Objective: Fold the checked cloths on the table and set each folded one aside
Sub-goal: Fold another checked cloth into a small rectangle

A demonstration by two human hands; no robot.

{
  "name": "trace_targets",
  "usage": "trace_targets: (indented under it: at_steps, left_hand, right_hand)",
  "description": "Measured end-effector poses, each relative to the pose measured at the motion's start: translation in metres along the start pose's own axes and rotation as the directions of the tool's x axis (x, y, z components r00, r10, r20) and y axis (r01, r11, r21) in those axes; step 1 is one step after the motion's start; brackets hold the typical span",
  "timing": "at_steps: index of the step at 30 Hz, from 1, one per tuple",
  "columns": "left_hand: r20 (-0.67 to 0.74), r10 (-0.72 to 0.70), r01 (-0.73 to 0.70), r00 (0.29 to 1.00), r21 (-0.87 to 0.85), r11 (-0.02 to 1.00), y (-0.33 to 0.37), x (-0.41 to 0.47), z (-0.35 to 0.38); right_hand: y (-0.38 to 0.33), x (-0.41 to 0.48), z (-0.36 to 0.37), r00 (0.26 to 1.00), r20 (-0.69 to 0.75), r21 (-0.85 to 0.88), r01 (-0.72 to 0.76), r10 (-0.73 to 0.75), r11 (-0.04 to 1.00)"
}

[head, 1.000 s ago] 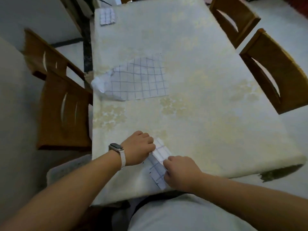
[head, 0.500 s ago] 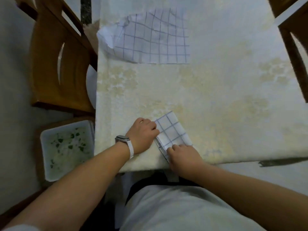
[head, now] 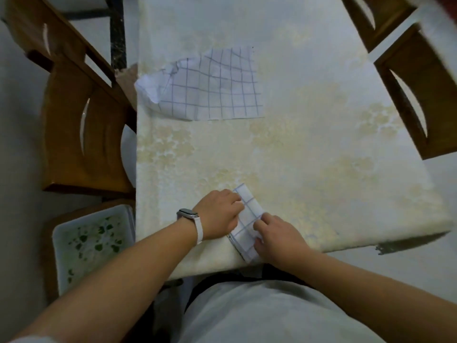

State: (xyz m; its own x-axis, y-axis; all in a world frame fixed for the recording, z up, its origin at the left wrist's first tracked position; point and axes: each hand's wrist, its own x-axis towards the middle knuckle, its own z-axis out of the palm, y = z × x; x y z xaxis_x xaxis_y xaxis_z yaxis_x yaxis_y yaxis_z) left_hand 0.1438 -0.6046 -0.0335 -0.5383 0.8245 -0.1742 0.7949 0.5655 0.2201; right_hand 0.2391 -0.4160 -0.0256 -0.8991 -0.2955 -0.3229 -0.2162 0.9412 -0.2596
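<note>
Bare table (head: 321, 157) is lying open ahead and to your right; the spread checked cloth (head: 217, 87) is occupying the far left (crumpled at the edge); chairs (head: 81, 134) are flanking both sides.

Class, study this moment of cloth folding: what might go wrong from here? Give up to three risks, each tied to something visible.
1. The folded cloth, held by the left hand and right hand, reaches the near edge of the table; once let go it may slide off.
2. It looks bowed, not flat, so the folds may spring open.
3. The unfolded cloth has a crumpled corner over the table's left edge; a tug could drag it towards the chair.
</note>
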Motion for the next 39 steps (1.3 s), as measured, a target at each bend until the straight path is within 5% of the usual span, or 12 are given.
trace_targets:
  at_steps: [3, 12, 19, 31, 36, 39]
  left_hand:
    - [0.087, 0.095, -0.097, 0.992, 0.014, 0.995, 0.011, 0.021, -0.003]
    - [0.196, 0.035, -0.048, 0.98, 0.06, 0.997, 0.013, 0.039, 0.001]
    - [0.322, 0.015, -0.045, 0.947, 0.085, 0.995, 0.011, 0.059, -0.017]
    - [0.478, -0.069, -0.017, 0.875, 0.173, 0.985, -0.005, 0.071, -0.039]
    - [0.401, -0.224, 0.283, 0.888, -0.095, 0.954, -0.023, 0.045, -0.039]
    - [0.371, -0.37, 0.514, 0.851, -0.448, 0.732, -0.017, 0.022, -0.032]
  right_hand:
    - [0.015, -0.001, 0.003, 1.0, 0.019, -0.029, 0.016, -0.015, 0.999]
    - [0.029, -0.005, 0.024, 0.999, -0.032, 0.044, 0.044, -0.042, 0.998]
    - [0.036, -0.003, 0.011, 0.961, 0.016, 0.167, -0.276, 0.277, 0.947]
    - [0.038, 0.001, 0.01, 0.923, 0.184, 0.438, -0.385, 0.338, 0.813]
    - [0.043, -0.001, -0.004, 0.86, 0.257, 0.667, -0.488, 0.44, 0.563]
    - [0.044, -0.004, -0.012, 0.836, 0.265, 0.726, -0.501, 0.48, 0.472]
